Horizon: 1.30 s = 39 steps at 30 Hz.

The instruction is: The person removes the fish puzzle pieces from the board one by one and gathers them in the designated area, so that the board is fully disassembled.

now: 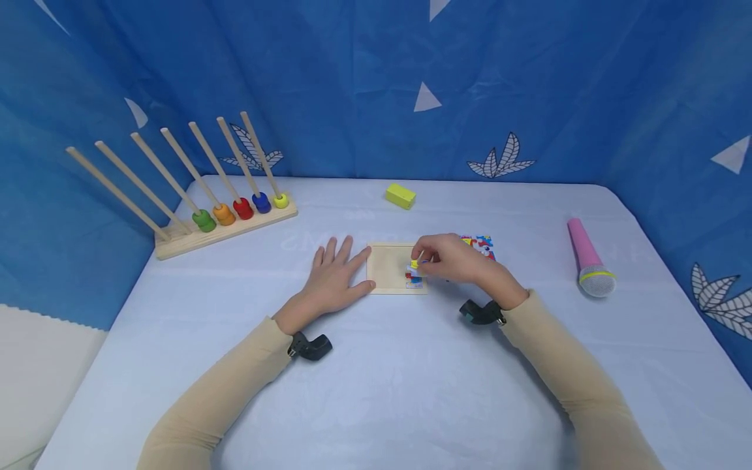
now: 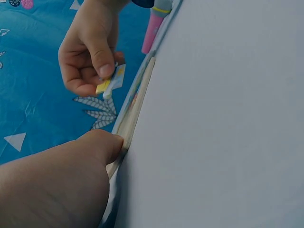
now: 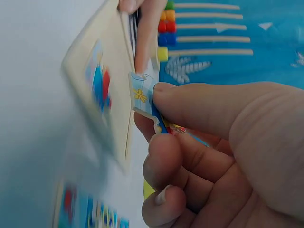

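Observation:
My right hand [image 1: 452, 256] pinches a puzzle piece [image 3: 142, 92] between thumb and fingers, above the right part of a shallow wooden puzzle tray [image 1: 384, 291]. The piece is light blue with a yellow figure. A second piece may be held behind it; the fingers hide most of that. Inside the tray, near its lower right corner, lies a blue-and-red puzzle piece [image 1: 414, 282]. My left hand [image 1: 333, 282] lies flat with spread fingers, its thumb and index finger touching the tray's left edge. Several more puzzle pieces [image 1: 484, 243] lie right of the tray, partly behind my right hand.
At the back left stands a wooden peg rack [image 1: 226, 233] with coloured beads and tall rods. A yellow-green block [image 1: 401, 196] lies behind the tray. To the right is a pink toy microphone [image 1: 587, 258]. A blue patterned cloth [image 1: 376, 85] hangs behind the white table [image 1: 376, 391].

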Tool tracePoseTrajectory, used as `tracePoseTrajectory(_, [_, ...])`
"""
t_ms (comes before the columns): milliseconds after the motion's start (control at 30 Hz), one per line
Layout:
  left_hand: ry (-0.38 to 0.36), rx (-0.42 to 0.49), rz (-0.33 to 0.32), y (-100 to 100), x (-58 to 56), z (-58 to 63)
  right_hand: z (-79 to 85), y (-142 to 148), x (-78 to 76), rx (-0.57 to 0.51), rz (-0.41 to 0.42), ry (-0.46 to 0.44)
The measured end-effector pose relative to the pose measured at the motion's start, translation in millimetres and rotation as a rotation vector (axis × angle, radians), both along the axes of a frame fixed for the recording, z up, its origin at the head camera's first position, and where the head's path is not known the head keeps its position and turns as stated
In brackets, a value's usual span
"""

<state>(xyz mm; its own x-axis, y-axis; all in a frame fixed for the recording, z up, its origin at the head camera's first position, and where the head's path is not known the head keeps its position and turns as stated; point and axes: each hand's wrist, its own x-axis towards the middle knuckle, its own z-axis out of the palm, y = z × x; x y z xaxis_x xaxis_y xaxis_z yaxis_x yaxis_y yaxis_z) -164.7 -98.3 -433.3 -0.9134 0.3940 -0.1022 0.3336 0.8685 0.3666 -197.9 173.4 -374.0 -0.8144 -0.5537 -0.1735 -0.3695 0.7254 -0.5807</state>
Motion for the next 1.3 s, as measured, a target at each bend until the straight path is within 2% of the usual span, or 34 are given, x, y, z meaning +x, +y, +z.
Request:
tracePoseTrajectory(133, [0.001,0.003,-0.002,0,0.2,-0.6,-0.8,25,1.5,0.005,-0.063,0.003])
tracePoseTrajectory(367, [0.004,0.014,-0.005,0,0.6,0.8,-5.1,64,6.4,0.034,-0.161,0.06])
tracePoseTrajectory(633, [0.011,0.017,-0.009,0,2.2,2.8,-12.8,93,12.3,0.018,-0.194,0.052])
tracePoseTrajectory(900, [0.015,0.014,-0.005,0,1.6,2.6,-17.9,100,14.1,-0.035,-0.201,0.028])
tracePoseTrajectory(1300, [0.008,0.01,0.001,1,0.8,2.0,-22.9,93,13.3,0.062,-0.214,0.052])
